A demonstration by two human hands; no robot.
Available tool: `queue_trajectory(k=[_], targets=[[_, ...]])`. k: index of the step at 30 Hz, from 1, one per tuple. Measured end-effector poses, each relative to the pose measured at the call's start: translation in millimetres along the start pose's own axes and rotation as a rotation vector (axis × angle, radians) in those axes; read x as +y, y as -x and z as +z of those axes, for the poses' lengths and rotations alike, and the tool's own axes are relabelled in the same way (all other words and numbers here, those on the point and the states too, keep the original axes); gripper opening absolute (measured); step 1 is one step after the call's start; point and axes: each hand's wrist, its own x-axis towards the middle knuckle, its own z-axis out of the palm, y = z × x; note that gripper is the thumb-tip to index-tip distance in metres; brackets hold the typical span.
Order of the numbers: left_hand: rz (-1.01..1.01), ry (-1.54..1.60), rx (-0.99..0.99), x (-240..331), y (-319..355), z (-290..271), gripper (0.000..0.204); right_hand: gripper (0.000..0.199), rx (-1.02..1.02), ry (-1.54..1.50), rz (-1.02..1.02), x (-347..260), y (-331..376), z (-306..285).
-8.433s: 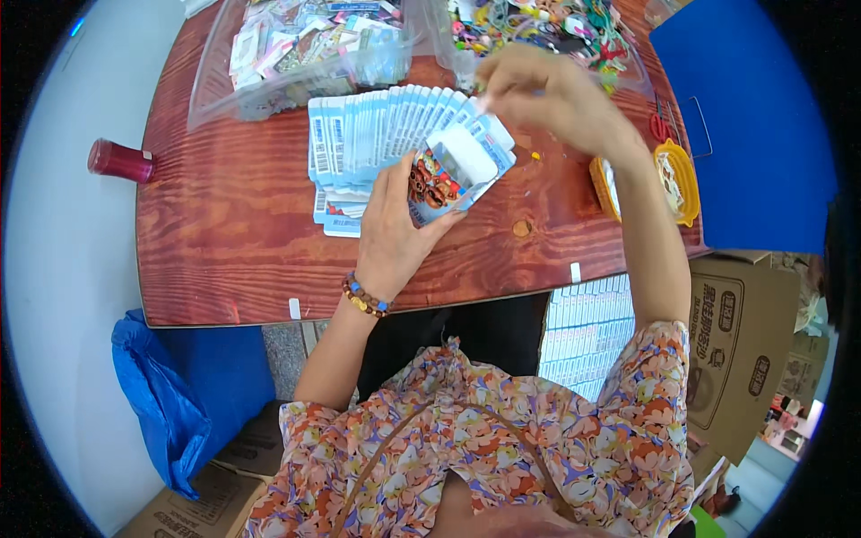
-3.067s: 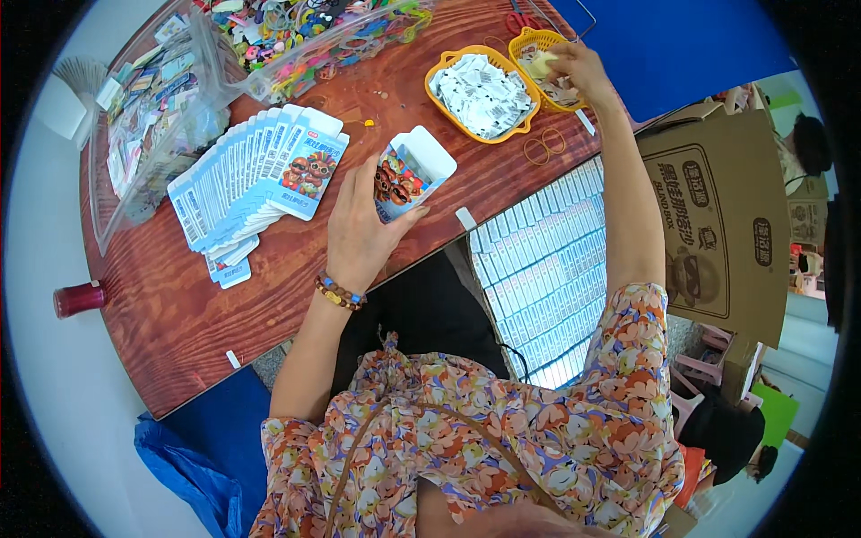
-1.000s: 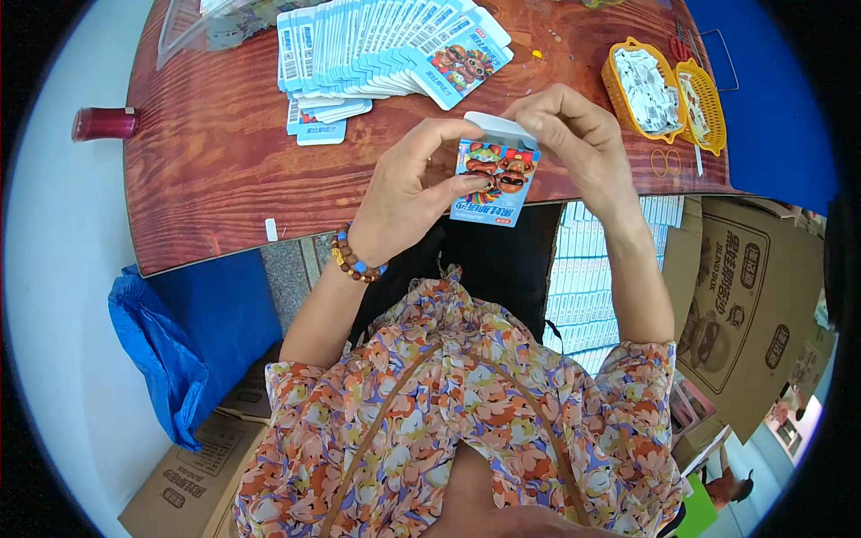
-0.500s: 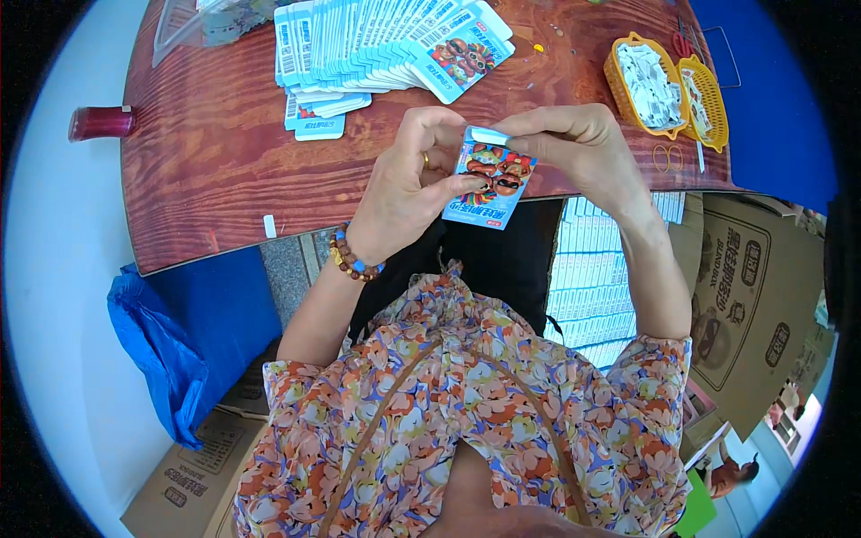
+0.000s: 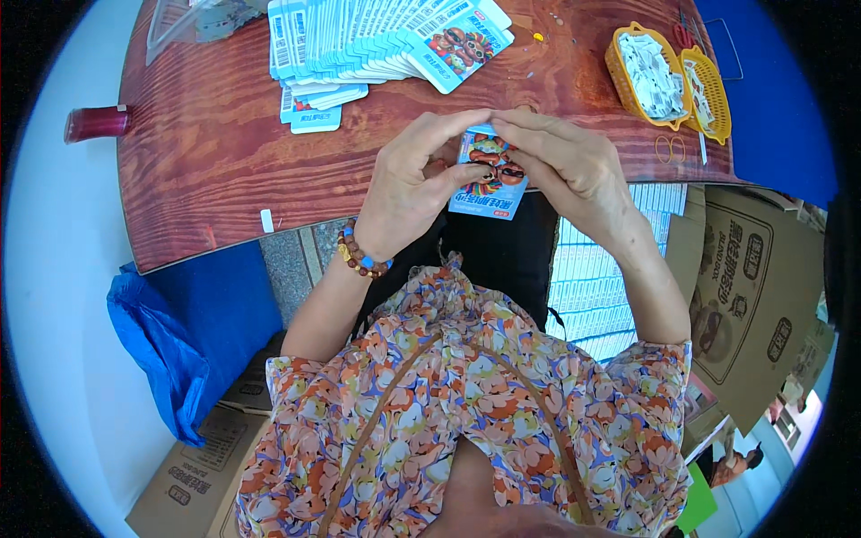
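Between my two hands is a small blue cardboard box (image 5: 489, 199) with colourful cartoon figures on its front. My left hand (image 5: 417, 175) grips it from the left, the thumb flat across the printed face. My right hand (image 5: 574, 170) holds its right side, thumb on the front and fingers bent over the far end, which they mostly hide. Beyond my hands lies a fanned row of flat blue-and-white cartons (image 5: 359, 45) of the same print, partly overlapping.
Two yellow baskets with small white packets stand at the right, a larger basket (image 5: 613, 67) and a smaller basket (image 5: 717, 103). Rubber bands (image 5: 670, 150) lie near them. A dark red jar (image 5: 97, 125) is at the left edge. Stacked white boxes (image 5: 603, 269) and brown cartons (image 5: 753, 296) stand lower right.
The white flap seen at the box's far end has gone from sight. My right fingers have moved over that end, and my two hands have come closer together.
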Motion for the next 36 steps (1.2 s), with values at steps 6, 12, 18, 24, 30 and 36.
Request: queue_trajectory(k=[6,12,18,24,30,36], targets=[[-0.029,0.205,0.077,1,1,6,0.051,0.034,0.085,-0.492,0.351,0,15,6],[0.027,0.074,-0.077,-11,1,14,0.049,0.026,-0.008,-0.428,0.182,29,33,-2],[-0.138,0.272,0.042,-6,4,31,0.038,0.036,0.223,-0.907,0.526,15,68,41],[-0.281,0.197,-0.138,-13,26,84,0.046,0.033,0.188,-1.053,0.781,7,150,29],[-0.364,-0.095,-0.422,-6,20,101,0.053,0.057,0.591,-0.623,1.332,86,303,-32],[-0.225,-0.360,-0.601,-23,17,118,0.041,0.032,0.371,0.250,1.585,160,390,-80]])
